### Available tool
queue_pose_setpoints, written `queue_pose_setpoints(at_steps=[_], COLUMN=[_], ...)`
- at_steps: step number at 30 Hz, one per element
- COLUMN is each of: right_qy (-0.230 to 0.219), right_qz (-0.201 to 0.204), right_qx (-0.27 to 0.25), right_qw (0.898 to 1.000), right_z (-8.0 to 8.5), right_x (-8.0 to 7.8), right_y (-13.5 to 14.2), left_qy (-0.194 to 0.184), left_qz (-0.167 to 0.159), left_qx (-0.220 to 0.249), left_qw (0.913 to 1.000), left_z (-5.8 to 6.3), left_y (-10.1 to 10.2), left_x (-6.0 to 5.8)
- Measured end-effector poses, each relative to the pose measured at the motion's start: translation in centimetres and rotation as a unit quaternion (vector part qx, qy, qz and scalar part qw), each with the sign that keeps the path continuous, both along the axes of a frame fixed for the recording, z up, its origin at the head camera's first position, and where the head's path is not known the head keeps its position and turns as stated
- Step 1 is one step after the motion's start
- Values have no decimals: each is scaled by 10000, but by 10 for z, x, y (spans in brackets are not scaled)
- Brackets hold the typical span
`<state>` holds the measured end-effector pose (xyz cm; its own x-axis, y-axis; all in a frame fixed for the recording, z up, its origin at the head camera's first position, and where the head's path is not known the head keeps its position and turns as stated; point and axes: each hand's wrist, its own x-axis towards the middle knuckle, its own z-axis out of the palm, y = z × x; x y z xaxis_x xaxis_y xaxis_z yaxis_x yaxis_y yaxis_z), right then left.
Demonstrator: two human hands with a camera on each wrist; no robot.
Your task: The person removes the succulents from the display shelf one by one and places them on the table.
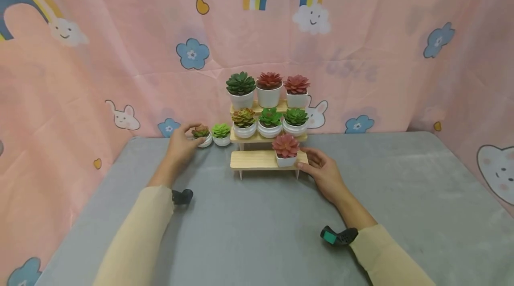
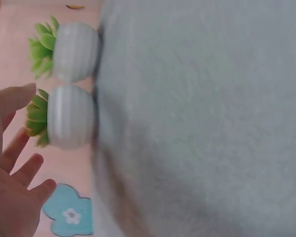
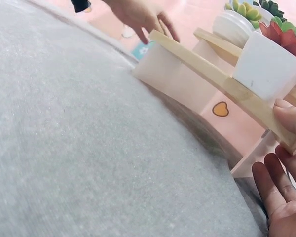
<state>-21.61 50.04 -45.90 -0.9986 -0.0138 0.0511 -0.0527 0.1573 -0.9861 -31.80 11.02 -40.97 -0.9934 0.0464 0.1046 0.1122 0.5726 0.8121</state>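
Note:
My left hand (image 1: 181, 144) is at a small potted succulent with reddish-green leaves (image 1: 201, 131). In the left wrist view, its thumb and forefinger lie either side of the leaves (image 2: 37, 116), spread rather than curled, with the ribbed white pot (image 2: 71, 117) on the table. A bright green succulent (image 1: 221, 130) stands just right of it. My right hand (image 1: 323, 174) holds the right end of the bottom step of a three-step wooden stand (image 1: 253, 159), thumb over the board and fingers below. Beside that thumb, a pink-red succulent in a square white pot (image 1: 286, 152) sits on the step.
Three succulents fill the stand's middle step, including a yellow-red one (image 1: 244, 121). On the top step are a dark green one (image 1: 241, 87) and two red ones (image 1: 269, 87). The grey table (image 1: 249, 232) ends at a pink patterned curtain (image 1: 140, 63).

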Motion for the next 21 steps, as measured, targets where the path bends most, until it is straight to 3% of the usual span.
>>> queue_pose_setpoints(at_steps=[4, 11, 17, 21], right_qy=[26, 99, 89, 49], right_qz=[11, -3, 10, 5], right_qx=[19, -62, -93, -98], right_qw=[10000, 9999, 9999, 9999], right_z=[-1, -1, 0, 0], right_x=[0, -1, -1, -1], right_y=[0, 3, 1, 0], left_qy=[333, 821, 1294, 1605], left_qz=[76, -117, -352, -559], left_qx=[-25, 584, 1241, 1380], left_qw=[9994, 9948, 9832, 9757], left_z=[12, 30, 47, 59], left_y=[4, 22, 41, 59], left_x=[11, 31, 56, 72])
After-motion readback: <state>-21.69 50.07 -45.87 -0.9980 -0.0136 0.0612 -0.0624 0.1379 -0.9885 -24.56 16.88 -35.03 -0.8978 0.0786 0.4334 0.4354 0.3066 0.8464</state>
